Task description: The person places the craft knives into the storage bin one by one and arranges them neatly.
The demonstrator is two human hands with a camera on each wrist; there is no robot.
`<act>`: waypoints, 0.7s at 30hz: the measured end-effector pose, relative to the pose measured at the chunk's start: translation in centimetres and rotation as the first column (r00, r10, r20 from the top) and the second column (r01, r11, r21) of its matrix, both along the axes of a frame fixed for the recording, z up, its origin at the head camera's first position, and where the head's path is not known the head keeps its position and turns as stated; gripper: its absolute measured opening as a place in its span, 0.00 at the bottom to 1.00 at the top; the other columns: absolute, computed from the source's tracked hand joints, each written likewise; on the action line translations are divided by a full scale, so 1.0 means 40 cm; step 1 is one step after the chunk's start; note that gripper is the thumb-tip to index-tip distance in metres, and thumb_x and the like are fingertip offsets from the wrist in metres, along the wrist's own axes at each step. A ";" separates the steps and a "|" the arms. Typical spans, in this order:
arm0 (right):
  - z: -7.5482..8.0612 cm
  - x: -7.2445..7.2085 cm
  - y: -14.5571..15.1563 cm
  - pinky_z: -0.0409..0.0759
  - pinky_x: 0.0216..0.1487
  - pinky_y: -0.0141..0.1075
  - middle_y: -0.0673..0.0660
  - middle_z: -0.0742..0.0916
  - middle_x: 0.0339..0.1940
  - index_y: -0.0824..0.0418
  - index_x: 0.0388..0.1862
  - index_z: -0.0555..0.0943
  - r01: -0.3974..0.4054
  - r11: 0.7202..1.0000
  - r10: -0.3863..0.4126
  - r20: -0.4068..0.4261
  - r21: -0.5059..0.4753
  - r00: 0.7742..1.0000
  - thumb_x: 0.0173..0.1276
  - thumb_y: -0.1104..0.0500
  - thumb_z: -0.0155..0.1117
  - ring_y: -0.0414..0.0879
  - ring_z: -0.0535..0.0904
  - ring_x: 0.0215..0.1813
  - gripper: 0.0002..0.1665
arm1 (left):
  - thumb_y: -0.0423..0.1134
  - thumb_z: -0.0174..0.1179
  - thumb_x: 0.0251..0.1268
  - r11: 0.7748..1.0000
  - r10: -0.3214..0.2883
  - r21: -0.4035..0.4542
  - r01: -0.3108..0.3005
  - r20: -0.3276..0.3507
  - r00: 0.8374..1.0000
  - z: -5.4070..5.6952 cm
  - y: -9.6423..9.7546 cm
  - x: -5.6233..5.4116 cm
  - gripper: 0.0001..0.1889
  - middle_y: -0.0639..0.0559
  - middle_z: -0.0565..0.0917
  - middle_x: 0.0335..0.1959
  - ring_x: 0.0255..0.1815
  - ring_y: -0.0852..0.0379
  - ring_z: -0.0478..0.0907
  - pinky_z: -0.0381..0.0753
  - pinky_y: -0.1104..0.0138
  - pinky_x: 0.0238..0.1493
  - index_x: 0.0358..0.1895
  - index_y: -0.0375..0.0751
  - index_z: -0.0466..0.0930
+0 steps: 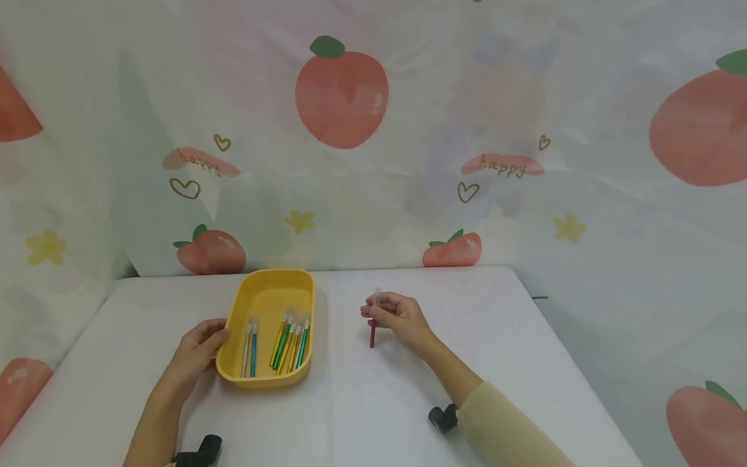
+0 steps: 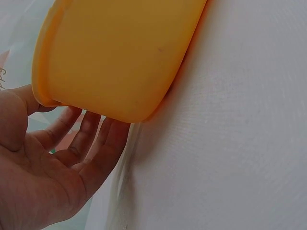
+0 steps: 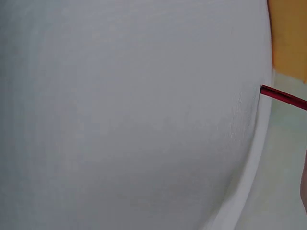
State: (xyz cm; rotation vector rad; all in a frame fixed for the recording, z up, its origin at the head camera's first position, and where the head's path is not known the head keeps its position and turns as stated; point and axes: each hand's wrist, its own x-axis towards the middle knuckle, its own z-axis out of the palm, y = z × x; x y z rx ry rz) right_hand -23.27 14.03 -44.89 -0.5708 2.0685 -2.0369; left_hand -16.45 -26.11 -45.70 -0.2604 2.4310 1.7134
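Observation:
A yellow plastic tray point(image 1: 268, 285) stands left of centre on the white table. My left hand point(image 1: 198, 350) grips its left side, with the thumb at the rim and the fingers against the outer wall, as the left wrist view shows of the tray point(image 2: 115, 52). Inside lie several slim, shiny pen-like sticks point(image 1: 286, 340) in gold, green, blue and silver, with clear ends. My right hand point(image 1: 403, 318) pinches a slim red pen-like stick point(image 1: 372, 334) upright, its clear end at the top. In the right wrist view, only the lower part of this red stick point(image 3: 285, 97) shows.
The white-covered table point(image 1: 373, 415) ends at a patterned cloth backdrop point(image 1: 373, 194) with printed fruit. Black wrist cameras point(image 1: 201, 452) are worn on both forearms. To the right of the tray lies white tabletop.

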 end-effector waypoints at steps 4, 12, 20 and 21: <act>-0.005 0.004 -0.005 0.85 0.52 0.43 0.69 0.87 0.50 0.73 0.56 0.78 0.005 0.997 -0.005 -0.002 0.083 1.000 0.71 0.62 0.65 0.52 0.87 0.51 0.20 | 0.55 0.46 0.79 1.000 -0.003 -0.001 0.003 0.001 1.000 0.002 -0.004 -0.001 0.32 0.37 0.66 0.72 0.65 0.47 0.70 0.81 0.69 0.49 0.74 0.37 0.59; -0.001 0.007 -0.023 0.86 0.48 0.45 0.67 0.84 0.48 0.70 0.61 0.77 -0.003 0.989 -0.012 0.097 0.149 0.995 0.68 0.65 0.67 0.49 0.87 0.45 0.23 | 0.54 0.46 0.79 1.000 0.007 0.000 -0.007 0.003 1.000 -0.001 -0.001 0.000 0.31 0.37 0.67 0.72 0.65 0.47 0.70 0.80 0.70 0.48 0.74 0.37 0.60; 0.041 0.012 -0.063 0.86 0.47 0.48 0.63 0.87 0.43 0.67 0.58 0.72 0.002 0.997 -0.018 0.208 0.080 0.978 0.62 0.68 0.71 0.49 0.87 0.42 0.27 | 0.52 0.46 0.79 1.000 -0.001 0.008 0.001 -0.017 1.000 -0.003 -0.002 -0.001 0.30 0.36 0.67 0.72 0.66 0.44 0.70 0.81 0.69 0.48 0.74 0.36 0.59; 0.045 0.014 -0.068 0.86 0.47 0.48 0.61 0.87 0.42 0.67 0.57 0.72 0.001 0.997 -0.017 0.215 0.075 0.977 0.63 0.69 0.70 0.48 0.87 0.42 0.26 | 0.52 0.46 0.79 1.000 0.000 0.010 0.000 -0.016 1.000 -0.004 -0.002 -0.002 0.30 0.36 0.67 0.72 0.65 0.44 0.71 0.81 0.69 0.48 0.74 0.36 0.59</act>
